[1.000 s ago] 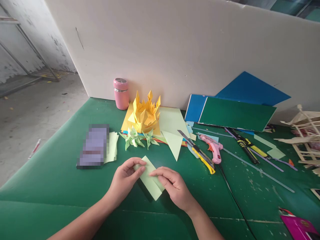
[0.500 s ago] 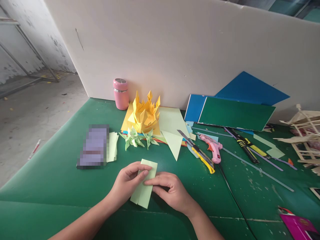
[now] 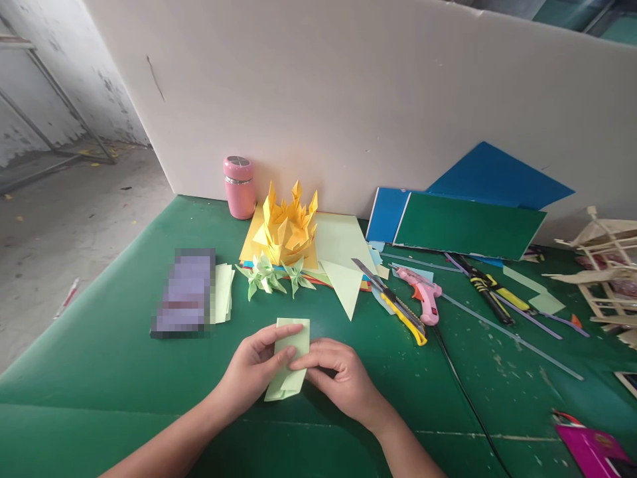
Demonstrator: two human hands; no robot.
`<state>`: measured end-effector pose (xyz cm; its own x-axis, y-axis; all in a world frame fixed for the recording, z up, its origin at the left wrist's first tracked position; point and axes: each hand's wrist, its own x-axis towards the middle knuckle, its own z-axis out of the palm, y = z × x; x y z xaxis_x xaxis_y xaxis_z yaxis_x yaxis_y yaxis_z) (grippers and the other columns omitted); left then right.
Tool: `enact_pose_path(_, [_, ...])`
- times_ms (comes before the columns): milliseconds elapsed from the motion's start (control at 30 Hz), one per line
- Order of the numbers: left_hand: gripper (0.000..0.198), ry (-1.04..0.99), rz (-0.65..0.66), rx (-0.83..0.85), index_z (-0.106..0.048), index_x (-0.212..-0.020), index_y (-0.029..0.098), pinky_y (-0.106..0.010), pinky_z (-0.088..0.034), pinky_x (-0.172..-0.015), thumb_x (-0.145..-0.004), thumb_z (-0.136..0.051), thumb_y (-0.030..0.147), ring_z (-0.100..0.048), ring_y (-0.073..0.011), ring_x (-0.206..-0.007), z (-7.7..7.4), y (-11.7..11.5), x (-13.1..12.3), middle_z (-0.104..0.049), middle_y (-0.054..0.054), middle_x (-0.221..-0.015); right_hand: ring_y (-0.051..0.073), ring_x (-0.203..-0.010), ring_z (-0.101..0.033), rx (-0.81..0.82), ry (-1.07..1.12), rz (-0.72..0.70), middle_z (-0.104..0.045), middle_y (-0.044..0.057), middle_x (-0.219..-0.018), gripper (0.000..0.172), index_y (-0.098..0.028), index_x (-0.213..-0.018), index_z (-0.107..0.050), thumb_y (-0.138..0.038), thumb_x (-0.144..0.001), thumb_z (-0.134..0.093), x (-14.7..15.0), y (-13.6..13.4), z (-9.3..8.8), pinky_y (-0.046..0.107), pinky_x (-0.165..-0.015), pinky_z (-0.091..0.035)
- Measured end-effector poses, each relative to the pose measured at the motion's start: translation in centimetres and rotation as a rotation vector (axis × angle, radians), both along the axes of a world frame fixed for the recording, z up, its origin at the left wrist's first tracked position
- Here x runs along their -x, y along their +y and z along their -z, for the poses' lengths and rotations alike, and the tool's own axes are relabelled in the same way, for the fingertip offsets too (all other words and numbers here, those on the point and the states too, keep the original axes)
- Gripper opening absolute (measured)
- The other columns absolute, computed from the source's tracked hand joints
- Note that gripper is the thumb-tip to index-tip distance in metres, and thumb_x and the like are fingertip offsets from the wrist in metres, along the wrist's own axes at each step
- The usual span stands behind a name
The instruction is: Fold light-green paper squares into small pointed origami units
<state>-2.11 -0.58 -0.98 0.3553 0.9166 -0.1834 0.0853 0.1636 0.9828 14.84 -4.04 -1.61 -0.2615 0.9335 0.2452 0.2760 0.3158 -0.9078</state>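
Note:
Between my two hands is a pale green piece of folded paper (image 3: 293, 342), held just above the green table. My left hand (image 3: 256, 362) grips its left side, with fingers across the front and the thumb on the middle. On the right edge, my right hand (image 3: 338, 372) pinches the paper between index finger and thumb. The lower end of the paper shows loose, slightly parted layers. Beyond it lie small green and white folded paper flowers (image 3: 269, 273) and a yellow folded paper crown shape (image 3: 288, 229).
A blurred-out phone-like object (image 3: 186, 292) and a stack of pale green slips (image 3: 223, 293) lie left. At right are a yellow utility knife (image 3: 398, 309), a pink glue gun (image 3: 423, 292) with a black cord, pliers (image 3: 485, 292) and strips. A pink flask (image 3: 239, 189) stands behind.
The paper has turned more upright and looks shorter, its lower end now folded or tilted with the layers parted. Both hands keep nearly the same place and grip.

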Motion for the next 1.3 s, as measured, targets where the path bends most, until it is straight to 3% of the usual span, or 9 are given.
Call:
enact_pose_path(167, [0.035,-0.005,-0.034,-0.083,-0.071,-0.104,0.022,-0.029,-0.056,-0.07,-0.072,-0.068,0.036,-0.066,-0.0211,-0.086,0.1,-0.2,0.0,-0.071,-0.007,-0.104,0.016,-0.071,-0.064,0.046,0.08,0.075,-0.07,0.003,-0.075,0.017,-0.026,-0.083,-0.076,-0.034,-0.086,-0.061,0.0,0.1,-0.2,0.027,-0.067,-0.051])
enact_pose_path(300, [0.039,-0.002,-0.007,-0.007,-0.069,-0.108,0.02,-0.029,-0.056,-0.067,-0.073,-0.068,0.038,-0.066,-0.02,-0.081,0.0,-0.2,0.1,-0.07,-0.008,-0.101,0.016,-0.068,-0.062,0.086,0.123,0.12,-0.069,0.002,-0.071,0.019,-0.024,-0.076,-0.075,-0.038,-0.082,-0.064,0.1,0.2,-0.2,0.027,-0.066,-0.05])
enact_pose_path(533, [0.044,-0.048,0.029,-0.091,-0.072,-0.104,0.023,-0.038,-0.053,-0.086,-0.081,-0.055,0.056,-0.063,-0.0269,-0.104,-0.4,-0.3,0.2,-0.068,-0.01,-0.115,0.015,-0.066,-0.059,0.232,0.261,0.224,-0.067,0.002,-0.071,0.024,-0.019,-0.065,-0.065,-0.039,-0.078,-0.066,-0.1,0.3,0.4,0.025,-0.061,-0.048])
enact_pose_path(633, [0.05,-0.134,0.089,-0.187,-0.072,-0.104,0.022,-0.04,-0.052,-0.09,-0.075,-0.06,0.06,-0.063,-0.0289,-0.105,-0.1,-0.3,0.2,-0.068,-0.011,-0.115,0.014,-0.065,-0.058,0.281,0.315,0.232,-0.066,0.002,-0.071,0.024,-0.018,-0.065,-0.062,-0.038,-0.077,-0.066,-0.1,0.3,0.6,0.024,-0.06,-0.047])
enact_pose_path(733, [0.039,-0.085,0.055,-0.224,-0.074,-0.1,0.022,-0.037,-0.055,-0.085,-0.072,-0.069,0.049,-0.067,-0.0273,-0.099,0.1,-0.3,0.0,-0.071,-0.011,-0.11,0.015,-0.065,-0.057,0.306,0.314,0.24,-0.065,0.002,-0.071,0.024,-0.018,-0.064,-0.061,-0.038,-0.075,-0.067,0.2,0.3,0.8,0.024,-0.061,-0.047])
enact_pose_path(900, [0.013,0.057,-0.058,-0.302,-0.077,-0.082,0.023,-0.031,-0.058,-0.079,-0.075,-0.067,0.027,-0.071,-0.0233,-0.086,-0.1,-0.3,-0.2,-0.078,-0.005,-0.086,0.014,-0.063,-0.055,0.36,0.327,0.239,-0.062,0.001,-0.066,0.025,-0.018,-0.064,-0.06,-0.039,-0.073,-0.069,0.6,0.2,0.9,0.025,-0.06,-0.045])
enact_pose_path(1133, [0.015,0.028,-0.081,-0.312,-0.078,-0.077,0.025,-0.027,-0.059,-0.071,-0.073,-0.065,0.019,-0.073,-0.021,-0.076,-0.3,-0.5,-0.4,-0.078,-0.002,-0.08,0.012,-0.06,-0.052,0.362,0.39,0.264,-0.057,-0.002,-0.065,0.027,-0.02,-0.068,-0.056,-0.042,-0.071,-0.072,0.7,0.2,1.1,0.024,-0.058,-0.044])
enact_pose_path(1300, [0.02,0.006,-0.133,-0.184,-0.075,-0.087,0.021,-0.023,-0.059,-0.059,-0.069,-0.067,0.02,-0.072,-0.0183,-0.064,0.2,-0.8,-0.5,-0.077,-0.002,-0.076,0.011,-0.062,-0.053,0.358,0.408,0.257,-0.056,-0.003,-0.068,0.027,-0.02,-0.079,-0.056,-0.043,-0.073,-0.07,0.8,0.2,1.0,0.022,-0.058,-0.045])
